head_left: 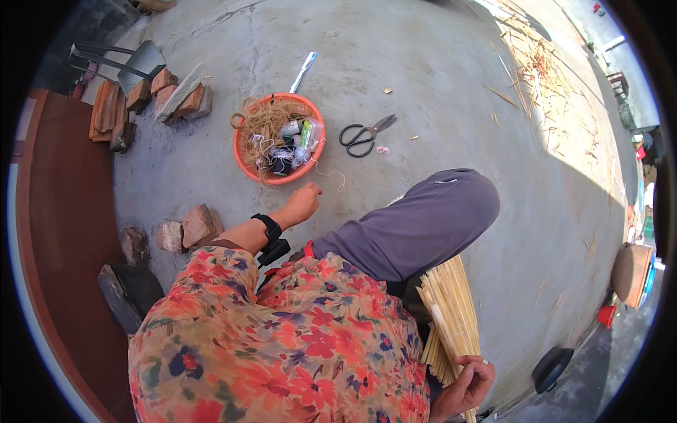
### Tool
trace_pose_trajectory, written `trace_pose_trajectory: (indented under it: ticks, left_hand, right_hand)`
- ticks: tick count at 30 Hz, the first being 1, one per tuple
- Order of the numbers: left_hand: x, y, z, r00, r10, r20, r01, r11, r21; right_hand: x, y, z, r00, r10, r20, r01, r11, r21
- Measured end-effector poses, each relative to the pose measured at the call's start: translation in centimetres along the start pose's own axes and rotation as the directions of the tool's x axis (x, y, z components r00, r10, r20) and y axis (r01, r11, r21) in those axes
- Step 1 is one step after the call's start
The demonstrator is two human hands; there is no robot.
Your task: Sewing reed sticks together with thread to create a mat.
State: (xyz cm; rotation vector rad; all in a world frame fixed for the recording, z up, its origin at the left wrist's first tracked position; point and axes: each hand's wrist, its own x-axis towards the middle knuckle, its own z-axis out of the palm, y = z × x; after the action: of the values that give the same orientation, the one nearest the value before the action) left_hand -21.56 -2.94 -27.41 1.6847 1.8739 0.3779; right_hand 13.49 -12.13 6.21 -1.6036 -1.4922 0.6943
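Note:
Just below the orange plastic basin (243,166), my left hand (302,202) hovers with its fingers curled together. Whatever they may hold is too small or hidden to name. Tangled tan twine (271,116), a dark spool or ball (281,166), white thread and small packets fill the basin. To its right, black-handled scissors (367,135) lie on the concrete. Beside my right thigh is a bundle of pale dry stalks (451,303). At its lower end my right hand (467,386), with a ring on one finger, is closed over the stalks. Some stalks are behind my clothing.
Broken bricks (201,225) and a dark block (128,296) lie at the left by a brown panel (67,247). More bricks (180,99) and a metal dustpan (143,63) stand farther off. Loose straw (550,84) covers the sunlit floor at the far right.

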Motion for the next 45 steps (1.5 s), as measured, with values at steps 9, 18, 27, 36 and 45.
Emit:
trace_pose_trajectory:
  ticks: [9,18,27,36,45]
  left_hand:
    - [5.4,1.2,-0.3,0.987,0.009,0.158,-0.087,0.863,0.497]
    - [7.1,3.3,-6.1,0.935,0.028,0.354,-0.178,0.899,0.399]
    - [9.9,17.2,-25.5,0.923,0.268,0.276,-0.065,0.817,-0.574]
    - [4.4,32.6,-26.4,0.654,0.73,0.199,-0.409,0.562,-0.719]
    - [0.9,40.9,-24.0,0.425,0.891,0.158,-0.505,0.378,-0.776]
  right_hand:
    - [0.1,-0.3,0.6,0.999,0.03,0.015,-0.029,0.998,-0.057]
    - [1.9,-2.1,1.2,1.0,0.018,0.017,-0.016,0.997,-0.073]
    - [5.1,-1.8,-0.2,0.997,-0.028,-0.071,0.036,0.993,0.111]
    - [9.7,-4.4,0.4,0.975,-0.027,0.22,-0.097,0.841,0.532]
    - [10.1,-4.4,-0.2,0.99,-0.103,0.095,0.018,0.763,0.646]
